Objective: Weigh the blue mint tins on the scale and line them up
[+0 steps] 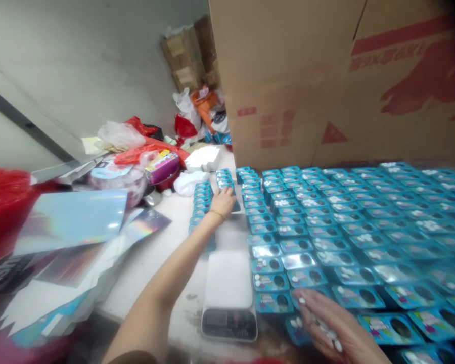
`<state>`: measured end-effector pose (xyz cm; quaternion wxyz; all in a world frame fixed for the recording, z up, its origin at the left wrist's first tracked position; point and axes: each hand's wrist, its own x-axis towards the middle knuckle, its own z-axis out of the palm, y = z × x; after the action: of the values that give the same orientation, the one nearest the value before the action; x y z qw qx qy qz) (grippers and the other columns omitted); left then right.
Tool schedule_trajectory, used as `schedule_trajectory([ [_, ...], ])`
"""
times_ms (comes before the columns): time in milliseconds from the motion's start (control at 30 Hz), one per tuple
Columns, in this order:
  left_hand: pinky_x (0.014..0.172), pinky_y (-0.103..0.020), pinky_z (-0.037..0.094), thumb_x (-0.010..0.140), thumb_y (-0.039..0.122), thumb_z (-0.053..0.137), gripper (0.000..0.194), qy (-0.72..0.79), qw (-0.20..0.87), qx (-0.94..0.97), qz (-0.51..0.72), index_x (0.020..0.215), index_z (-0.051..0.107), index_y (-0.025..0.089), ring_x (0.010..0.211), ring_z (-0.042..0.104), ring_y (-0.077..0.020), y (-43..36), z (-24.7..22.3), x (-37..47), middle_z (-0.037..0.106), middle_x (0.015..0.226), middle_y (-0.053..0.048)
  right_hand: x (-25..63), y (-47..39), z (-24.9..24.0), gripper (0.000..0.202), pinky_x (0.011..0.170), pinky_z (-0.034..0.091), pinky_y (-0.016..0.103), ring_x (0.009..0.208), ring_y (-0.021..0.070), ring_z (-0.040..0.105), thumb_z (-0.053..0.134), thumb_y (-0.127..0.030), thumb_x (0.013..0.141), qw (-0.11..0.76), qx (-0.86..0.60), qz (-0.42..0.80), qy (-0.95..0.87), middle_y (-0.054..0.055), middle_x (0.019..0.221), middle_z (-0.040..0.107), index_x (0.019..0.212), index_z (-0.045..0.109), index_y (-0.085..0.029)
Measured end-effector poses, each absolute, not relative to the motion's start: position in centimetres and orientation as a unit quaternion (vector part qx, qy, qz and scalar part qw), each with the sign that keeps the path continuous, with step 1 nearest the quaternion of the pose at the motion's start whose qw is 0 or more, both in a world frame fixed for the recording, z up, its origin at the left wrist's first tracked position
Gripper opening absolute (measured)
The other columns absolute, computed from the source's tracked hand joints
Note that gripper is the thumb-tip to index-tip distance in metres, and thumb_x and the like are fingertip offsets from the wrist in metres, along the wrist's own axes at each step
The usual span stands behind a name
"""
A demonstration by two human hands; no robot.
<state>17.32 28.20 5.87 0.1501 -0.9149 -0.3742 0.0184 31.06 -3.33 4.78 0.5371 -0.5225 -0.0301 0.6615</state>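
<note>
My left hand (222, 200) reaches out to the short rows of small blue boxes (202, 198) beyond the scale, its fingers bent over one of them. Blur hides the exact grip. Close to the front edge, my right hand (328, 323) is cupped with several small white oval pieces (331, 335) in the palm. It hovers over the near blue boxes. Between my hands sits a white digital scale (228, 280) with a dark display; its plate is bare. Many blue boxes (275, 302) with dark oval windows fill the right side, some with white pieces on top.
A large cardboard carton (296, 86) stands behind the boxes. Shiny sheets (74, 220) and cut paper lie at the left, near a red bag (5, 202). Plastic bags (121, 135) and a purple package (163, 169) are heaped farther back.
</note>
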Motion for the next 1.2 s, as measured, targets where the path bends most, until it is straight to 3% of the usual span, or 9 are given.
schedule_trajectory([
  [133,0.080,-0.038,0.040,0.088,0.019,0.045,0.019,-0.343,0.133,-0.928,0.055,0.092,0.062,0.013,0.089,0.056,-0.0236,21.3,9.8,14.2,0.056,0.099,-0.011,30.5,-4.0,6.1,0.040,0.035,0.028,0.014,0.042,0.0036,0.037,0.081,-0.041,0.061,0.524,-0.528,0.667,-0.049,0.001,0.069,0.058,0.093,0.071,-0.019],
  [233,0.068,-0.034,0.041,0.085,0.020,0.052,0.013,-0.307,0.105,-0.937,0.126,0.088,0.062,0.013,0.081,0.059,-0.0226,16.1,11.0,12.3,0.058,0.093,-0.009,30.2,-4.6,6.2,0.040,0.036,0.026,0.015,0.043,0.0029,0.034,0.079,-0.042,0.064,0.505,-0.527,0.681,-0.062,0.001,0.070,0.057,0.095,0.070,-0.019],
  [467,0.068,-0.034,0.044,0.085,0.018,0.053,0.012,-0.285,0.045,-0.941,0.177,0.087,0.063,0.013,0.084,0.061,-0.0238,10.9,8.5,11.9,0.060,0.092,-0.010,29.5,-5.6,5.8,0.033,0.040,0.026,0.013,0.047,0.0021,0.029,0.074,-0.042,0.072,0.482,-0.514,0.703,-0.099,0.000,0.075,0.054,0.096,0.069,-0.020],
  [567,0.077,-0.038,0.045,0.083,0.025,0.059,0.016,-0.282,0.028,-0.951,0.123,0.094,0.061,0.013,0.092,0.059,-0.0262,11.0,8.5,11.2,0.060,0.103,-0.011,29.5,-5.9,5.9,0.031,0.040,0.024,0.013,0.048,0.0024,0.027,0.073,-0.042,0.073,0.478,-0.520,0.699,-0.106,0.000,0.073,0.052,0.095,0.069,-0.020],
  [667,0.084,-0.037,0.045,0.083,0.032,0.061,0.025,-0.306,-0.018,-0.952,-0.008,0.101,0.057,0.015,0.101,0.056,-0.0251,11.2,9.2,8.6,0.057,0.115,-0.011,29.8,-6.1,5.9,0.032,0.038,0.022,0.014,0.047,0.0028,0.025,0.074,-0.042,0.072,0.474,-0.532,0.693,-0.107,0.000,0.072,0.051,0.096,0.069,-0.021],
  [833,0.074,-0.028,0.046,0.089,0.033,0.049,0.018,-0.458,-0.141,-0.859,-0.177,0.093,0.057,0.018,0.079,0.059,-0.0161,10.1,6.9,2.1,0.063,0.088,-0.004,30.2,-6.1,5.3,0.029,0.039,0.022,0.015,0.047,0.0027,0.025,0.071,-0.041,0.075,0.462,-0.533,0.695,-0.136,0.000,0.074,0.052,0.098,0.069,-0.021],
  [967,0.067,-0.026,0.047,0.086,0.037,0.051,0.021,-0.549,-0.235,-0.777,-0.201,0.089,0.058,0.017,0.067,0.058,-0.0137,8.2,2.0,-1.6,0.064,0.083,-0.003,29.9,-4.8,5.7,0.025,0.040,0.022,0.015,0.047,0.0024,0.025,0.070,-0.040,0.077,0.435,-0.533,0.704,-0.176,0.000,0.074,0.052,0.094,0.069,-0.021],
  [1200,0.069,-0.026,0.046,0.085,0.040,0.053,0.025,-0.598,-0.285,-0.711,-0.236,0.094,0.059,0.018,0.074,0.057,-0.0144,5.5,-2.0,-3.3,0.064,0.088,-0.003,28.4,0.5,7.7,0.025,0.038,0.020,0.017,0.044,0.0020,0.029,0.072,-0.039,0.075,0.408,-0.560,0.659,-0.292,0.000,0.070,0.054,0.087,0.068,-0.018],
])
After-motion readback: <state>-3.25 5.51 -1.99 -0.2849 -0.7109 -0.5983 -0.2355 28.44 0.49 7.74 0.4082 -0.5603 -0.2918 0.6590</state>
